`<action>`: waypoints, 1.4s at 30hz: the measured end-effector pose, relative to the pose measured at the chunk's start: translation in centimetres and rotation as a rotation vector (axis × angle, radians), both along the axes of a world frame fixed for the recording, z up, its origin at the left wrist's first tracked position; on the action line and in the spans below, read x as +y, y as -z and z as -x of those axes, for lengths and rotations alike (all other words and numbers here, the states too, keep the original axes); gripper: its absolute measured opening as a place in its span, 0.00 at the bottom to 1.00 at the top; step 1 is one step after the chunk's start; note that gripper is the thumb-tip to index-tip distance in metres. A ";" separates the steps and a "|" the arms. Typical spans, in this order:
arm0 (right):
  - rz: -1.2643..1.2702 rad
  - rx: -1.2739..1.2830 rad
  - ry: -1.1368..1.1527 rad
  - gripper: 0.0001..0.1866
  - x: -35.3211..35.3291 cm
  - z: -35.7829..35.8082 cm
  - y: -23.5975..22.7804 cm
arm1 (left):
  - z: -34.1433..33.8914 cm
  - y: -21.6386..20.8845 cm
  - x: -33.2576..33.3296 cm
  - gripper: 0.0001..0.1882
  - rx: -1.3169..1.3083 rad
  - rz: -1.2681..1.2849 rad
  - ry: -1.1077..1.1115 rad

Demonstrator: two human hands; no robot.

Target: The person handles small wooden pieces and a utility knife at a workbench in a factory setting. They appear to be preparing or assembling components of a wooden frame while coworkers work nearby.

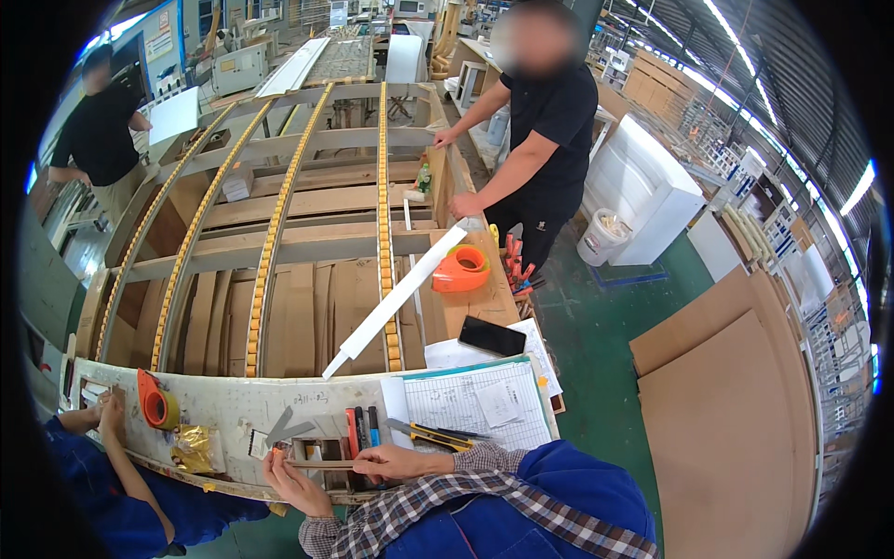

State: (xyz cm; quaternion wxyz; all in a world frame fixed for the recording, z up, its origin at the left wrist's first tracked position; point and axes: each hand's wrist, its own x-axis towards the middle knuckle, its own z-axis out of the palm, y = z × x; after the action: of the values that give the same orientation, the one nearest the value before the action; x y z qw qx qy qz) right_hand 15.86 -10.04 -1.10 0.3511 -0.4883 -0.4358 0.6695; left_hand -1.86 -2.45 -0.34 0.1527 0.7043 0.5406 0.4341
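Note:
My left hand (300, 483) and my right hand (399, 461) are close together over the near edge of the bench. A thin, flat brownish strip (321, 464) stretches between them, pinched at each end by my fingers. Below and behind it is an open compartment (326, 451) in the bench top. By my left fingertips lies a grey forked flat piece (291, 427). Red, black and blue markers (363, 429) lie just beyond the compartment. Yellow-and-black utility knives (435, 435) rest beside my right wrist, next to a clipboard with a filled-in form (456, 401).
Left along the bench are a gold bag (196, 449), an orange tape dispenser (158, 408) and a co-worker's hands (110, 410). Ahead, a white strip (400, 296) lies across a roller frame (279, 233). A phone (492, 336) and another tape dispenser (461, 268) are right, near a standing person (549, 121).

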 end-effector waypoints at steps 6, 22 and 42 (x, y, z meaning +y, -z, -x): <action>-0.009 -0.016 -0.019 0.21 0.1 -0.4 -1.0 | 0.0 0.4 0.1 0.13 -0.015 0.023 -0.025; -0.032 -0.016 -0.003 0.20 0.2 -0.6 -0.6 | 0.1 0.9 0.2 0.14 0.027 0.080 -0.054; -0.078 0.034 0.105 0.18 0.2 -0.4 -0.5 | 0.5 1.1 0.3 0.15 0.121 0.074 -0.068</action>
State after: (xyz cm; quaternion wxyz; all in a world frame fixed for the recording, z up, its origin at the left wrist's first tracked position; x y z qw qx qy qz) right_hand 16.30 -9.82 -0.61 0.4120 -0.4850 -0.4291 0.6411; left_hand -2.33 -2.11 -1.39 0.1307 0.7044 0.5881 0.3754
